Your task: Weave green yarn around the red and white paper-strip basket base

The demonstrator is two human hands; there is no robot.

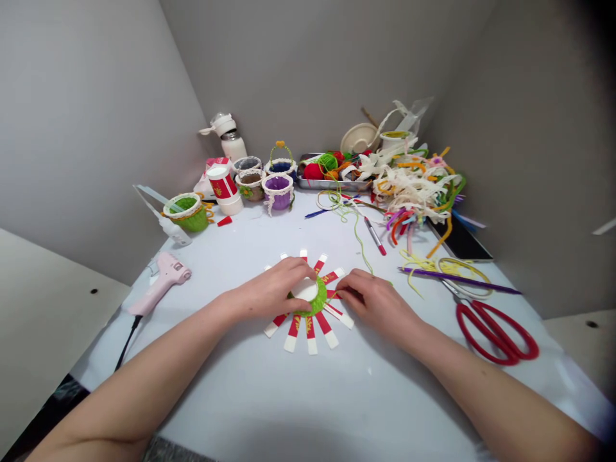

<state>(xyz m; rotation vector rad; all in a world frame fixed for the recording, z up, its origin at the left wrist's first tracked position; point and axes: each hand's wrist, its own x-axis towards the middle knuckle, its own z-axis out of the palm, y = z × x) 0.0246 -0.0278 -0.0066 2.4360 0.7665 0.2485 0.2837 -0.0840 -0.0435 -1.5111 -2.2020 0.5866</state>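
Note:
A paper cup cut into red-and-white strips (309, 330) lies on the table with its strips fanned out like rays. Green yarn (318, 305) is wound through the strips in a ring around the white round base (306, 290). My left hand (269, 289) grips the cup from the left, thumb at the near side of the ring and fingers at the far side. On the right, my right hand (373, 298) is closed in a pinch on the yarn strand beside the ring. Its fingertips are over the right-hand strips and partly hide them.
A pink glue gun (161, 282) lies at left, near a green yarn basket (188, 213). Several small baskets, including a purple one (278, 192), stand behind. A tray (337, 184) holds yarn balls. Red-handled scissors (498, 333), a purple stick (457, 280) and a phone (464, 240) lie right.

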